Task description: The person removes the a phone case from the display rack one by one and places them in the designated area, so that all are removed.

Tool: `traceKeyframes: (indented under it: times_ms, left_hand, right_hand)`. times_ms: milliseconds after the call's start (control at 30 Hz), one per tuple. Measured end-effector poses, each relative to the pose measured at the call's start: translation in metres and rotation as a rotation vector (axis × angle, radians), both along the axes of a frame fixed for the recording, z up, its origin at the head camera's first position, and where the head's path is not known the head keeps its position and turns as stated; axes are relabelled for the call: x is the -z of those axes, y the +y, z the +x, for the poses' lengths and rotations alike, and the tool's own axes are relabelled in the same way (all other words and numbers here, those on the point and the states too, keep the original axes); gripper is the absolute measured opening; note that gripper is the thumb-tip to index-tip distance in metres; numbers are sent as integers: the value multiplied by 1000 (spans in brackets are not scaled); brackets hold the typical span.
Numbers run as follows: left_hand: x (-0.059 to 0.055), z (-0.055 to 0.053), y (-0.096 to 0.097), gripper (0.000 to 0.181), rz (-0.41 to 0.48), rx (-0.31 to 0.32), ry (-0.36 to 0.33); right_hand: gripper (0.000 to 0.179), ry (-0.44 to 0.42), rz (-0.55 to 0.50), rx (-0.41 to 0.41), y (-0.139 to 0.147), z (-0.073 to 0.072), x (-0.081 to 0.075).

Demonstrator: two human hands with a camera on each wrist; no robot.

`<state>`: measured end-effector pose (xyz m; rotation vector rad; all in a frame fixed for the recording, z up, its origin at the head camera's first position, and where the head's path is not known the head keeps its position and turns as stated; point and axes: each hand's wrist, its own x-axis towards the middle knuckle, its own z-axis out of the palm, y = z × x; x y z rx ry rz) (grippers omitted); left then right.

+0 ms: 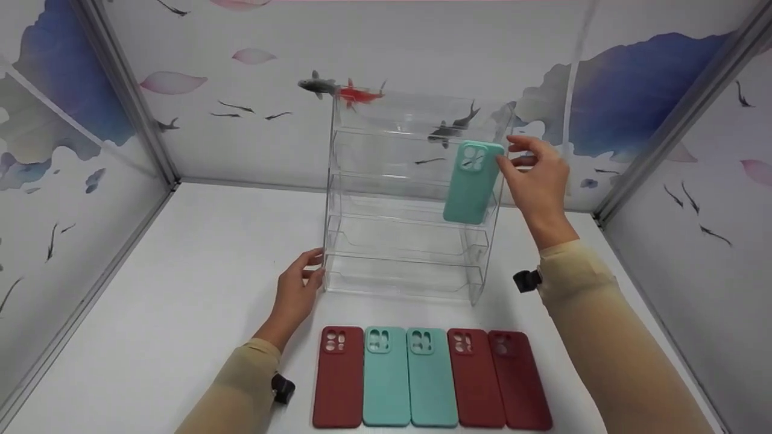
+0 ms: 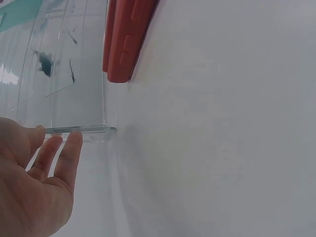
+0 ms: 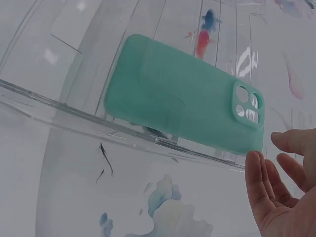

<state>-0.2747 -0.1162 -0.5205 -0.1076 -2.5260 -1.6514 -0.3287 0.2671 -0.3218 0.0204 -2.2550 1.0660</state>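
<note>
A clear acrylic tiered rack (image 1: 410, 260) stands upright at the centre. A mint-green phone case (image 1: 470, 187) leans in its upper right part, camera cutouts at the top. My right hand (image 1: 537, 175) is at the case's upper right corner, with a fingertip at its edge (image 3: 260, 148) and the thumb apart from the fingers. Fairly straight fingers of my left hand (image 1: 297, 286) touch the outer side of the rack's left panel (image 2: 89, 129) near its base. Whether the case's lower edge sits fully on a tier is hard to tell.
In front of the rack lies a row of phone cases: a red one (image 1: 338, 386) at the left, two mint-green ones (image 1: 386, 386) and two more red ones (image 1: 479, 386) to the right. Printed white panels (image 1: 241, 138) enclose the white table (image 1: 199, 253) at the back and sides.
</note>
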Motion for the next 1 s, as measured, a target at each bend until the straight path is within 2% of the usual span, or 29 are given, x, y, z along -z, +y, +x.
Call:
traceKeyframes:
  times_ms: [133,300,700,1000]
  left_hand:
    - [-1,0,0,42,4,0,4]
    - [-1,-1,1,43,9,2,1]
    - [-4,-3,1,42,7,-6,17]
    - [-1,-1,2,42,-2,-3,11]
  right_hand:
    - [33,11,33,-5,0,-7,-3]
    - [28,17,52,-16,1,-10,1]
    - [23,78,-4,-61,5,-3,6]
    - [25,77,-24,-108,13,4,11]
